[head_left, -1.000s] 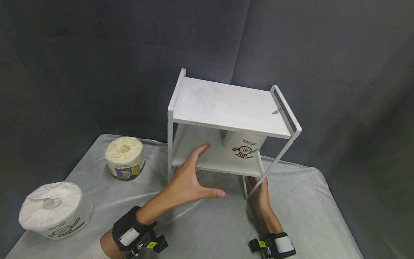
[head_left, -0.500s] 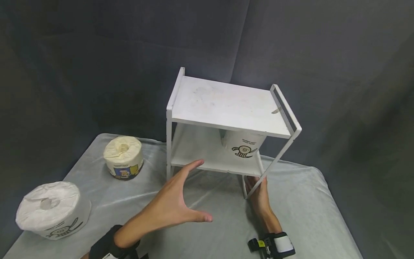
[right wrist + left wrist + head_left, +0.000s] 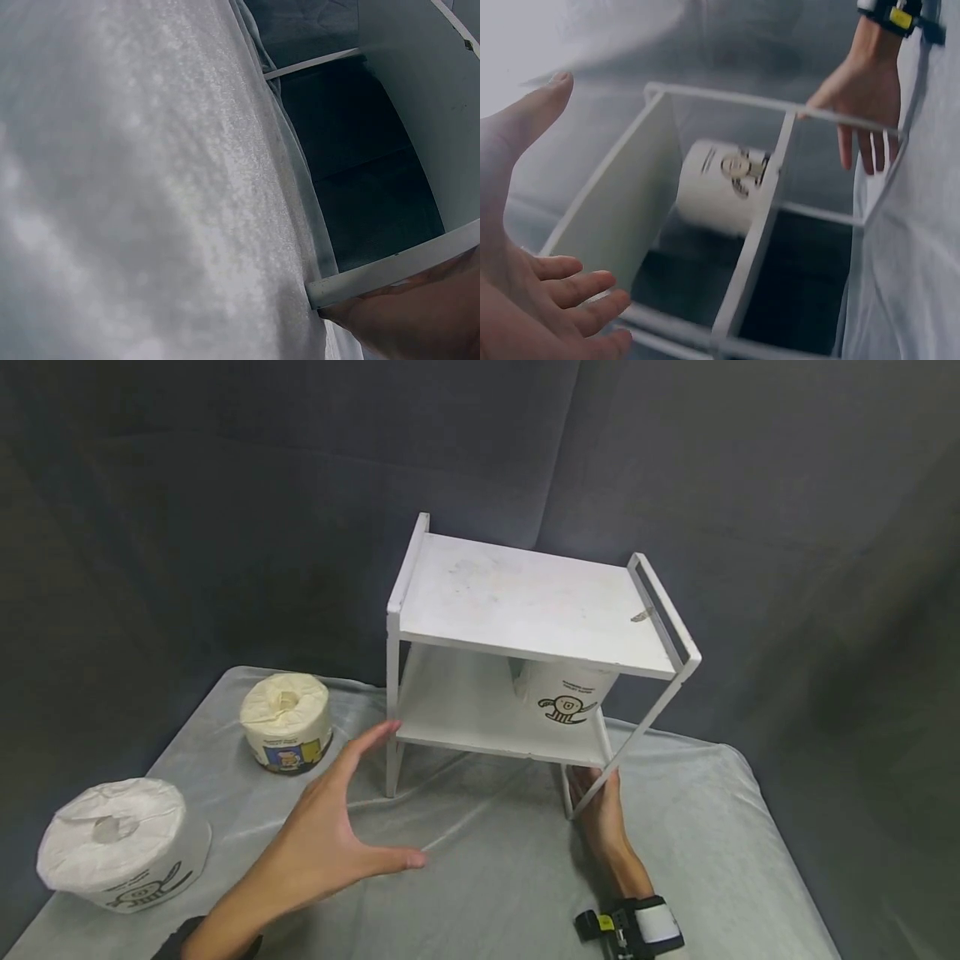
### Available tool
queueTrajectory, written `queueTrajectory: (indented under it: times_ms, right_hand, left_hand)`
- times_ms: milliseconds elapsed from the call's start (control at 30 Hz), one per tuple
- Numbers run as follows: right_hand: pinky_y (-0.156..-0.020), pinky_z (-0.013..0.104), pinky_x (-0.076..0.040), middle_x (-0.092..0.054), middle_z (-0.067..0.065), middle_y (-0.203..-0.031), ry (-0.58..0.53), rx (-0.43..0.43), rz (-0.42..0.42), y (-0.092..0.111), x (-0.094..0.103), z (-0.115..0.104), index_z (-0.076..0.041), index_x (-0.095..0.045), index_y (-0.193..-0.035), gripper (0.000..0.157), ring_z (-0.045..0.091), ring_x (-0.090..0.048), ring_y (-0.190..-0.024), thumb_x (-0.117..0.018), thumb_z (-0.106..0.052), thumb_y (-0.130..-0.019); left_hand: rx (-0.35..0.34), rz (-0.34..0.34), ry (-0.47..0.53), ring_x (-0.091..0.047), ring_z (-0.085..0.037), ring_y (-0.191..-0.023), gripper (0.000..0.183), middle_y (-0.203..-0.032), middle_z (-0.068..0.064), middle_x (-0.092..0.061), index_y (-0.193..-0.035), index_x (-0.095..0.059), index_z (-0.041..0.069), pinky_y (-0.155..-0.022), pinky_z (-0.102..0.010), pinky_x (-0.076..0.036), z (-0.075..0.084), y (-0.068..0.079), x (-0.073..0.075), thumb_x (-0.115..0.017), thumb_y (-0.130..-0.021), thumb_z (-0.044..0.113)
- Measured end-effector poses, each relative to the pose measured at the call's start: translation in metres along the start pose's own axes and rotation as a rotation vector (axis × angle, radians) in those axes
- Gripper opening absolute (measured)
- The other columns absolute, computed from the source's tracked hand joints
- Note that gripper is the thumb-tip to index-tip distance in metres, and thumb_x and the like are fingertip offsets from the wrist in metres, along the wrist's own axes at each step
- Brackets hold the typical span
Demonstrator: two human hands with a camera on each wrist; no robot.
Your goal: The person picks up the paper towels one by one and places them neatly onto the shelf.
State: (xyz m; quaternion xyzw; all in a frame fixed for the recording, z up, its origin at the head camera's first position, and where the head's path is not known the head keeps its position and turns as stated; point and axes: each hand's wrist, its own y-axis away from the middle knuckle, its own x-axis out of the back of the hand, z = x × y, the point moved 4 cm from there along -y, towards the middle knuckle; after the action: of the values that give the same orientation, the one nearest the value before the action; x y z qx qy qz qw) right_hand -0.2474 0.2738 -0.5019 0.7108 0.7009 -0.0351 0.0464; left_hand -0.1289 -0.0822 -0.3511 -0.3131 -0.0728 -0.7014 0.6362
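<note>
A white two-tier shelf rack stands at the back of the cloth-covered table. On its lower tier, toward the right, sits a wrapped toilet paper roll with a printed character. My left hand is in the air left of the rack's front, thumb and fingers spread, holding nothing. My right hand is at the rack's lower right leg, partly hidden by the frame. In the left wrist view its fingers look straight beside the leg frame. The right wrist view shows this hand against the white leg bar.
On the left of the grey cloth stand a cream toilet paper roll with a coloured label and, nearer, a larger white roll. A dark curtain hangs behind the table.
My left hand has drawn back from in front of the rack's lower tier, moving left and toward me, still spread. My right hand, the rack and the rolls keep their places.
</note>
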Motion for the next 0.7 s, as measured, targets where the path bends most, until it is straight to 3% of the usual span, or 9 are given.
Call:
queueTrajectory:
  times_ms: [167, 300, 433, 567, 700]
  right_hand:
    - [-0.119, 0.052, -0.01, -0.019, 0.013, -0.163, 0.011, -0.025, 0.0, 0.001, 0.001, 0.001, -0.017, -0.013, -0.155, 0.079, 0.029, -0.015, -0.149, -0.011, -0.069, -0.096]
    - [-0.12, 0.052, -0.01, -0.018, 0.013, -0.163, 0.015, -0.024, -0.002, 0.001, 0.001, 0.001, -0.018, -0.012, -0.155, 0.078, 0.029, -0.014, -0.149, -0.012, -0.069, -0.096]
    - [-0.12, 0.052, -0.009, -0.017, 0.013, -0.163, 0.015, -0.009, -0.01, 0.0, 0.001, -0.001, -0.019, -0.011, -0.155, 0.077, 0.03, -0.014, -0.149, -0.011, -0.068, -0.096]
    - [-0.119, 0.053, -0.009, -0.018, 0.014, -0.163, 0.019, -0.005, -0.013, 0.001, 0.0, -0.001, -0.018, -0.012, -0.155, 0.075, 0.03, -0.014, -0.149, -0.012, -0.066, -0.097]
    - [-0.119, 0.054, -0.01, -0.02, 0.016, -0.162, 0.029, -0.005, -0.007, 0.003, 0.0, -0.001, -0.019, -0.011, -0.154, 0.068, 0.031, -0.016, -0.148, -0.018, -0.061, -0.1]
  left_hand:
    - [0.015, 0.082, -0.022, -0.032, -0.017, -0.142, 0.116, -0.155, 0.013, -0.036, -0.153, -0.026, 0.037, -0.108, -0.056, -0.032, -0.018, 0.008, 0.019, -0.087, -0.056, 0.055]
    - [0.102, 0.111, -0.029, -0.03, -0.022, -0.142, 0.116, -0.156, 0.014, -0.033, -0.153, -0.022, 0.044, -0.104, -0.062, -0.032, -0.031, 0.015, 0.034, -0.088, -0.058, 0.049]
    - [0.177, 0.141, -0.057, -0.031, -0.032, -0.139, 0.118, -0.158, 0.004, -0.031, -0.152, -0.017, 0.05, -0.1, -0.068, -0.032, -0.04, 0.023, 0.048, -0.089, -0.059, 0.048]
    - [0.218, 0.178, -0.082, -0.03, -0.037, -0.139, 0.121, -0.16, -0.005, -0.028, -0.153, -0.015, 0.049, -0.099, -0.07, -0.029, -0.048, 0.029, 0.059, -0.089, -0.058, 0.047]
    - [0.255, 0.198, -0.106, -0.023, -0.039, -0.143, 0.123, -0.163, -0.004, -0.021, -0.156, -0.012, 0.045, -0.099, -0.075, -0.025, -0.058, 0.037, 0.069, -0.088, -0.059, 0.048]
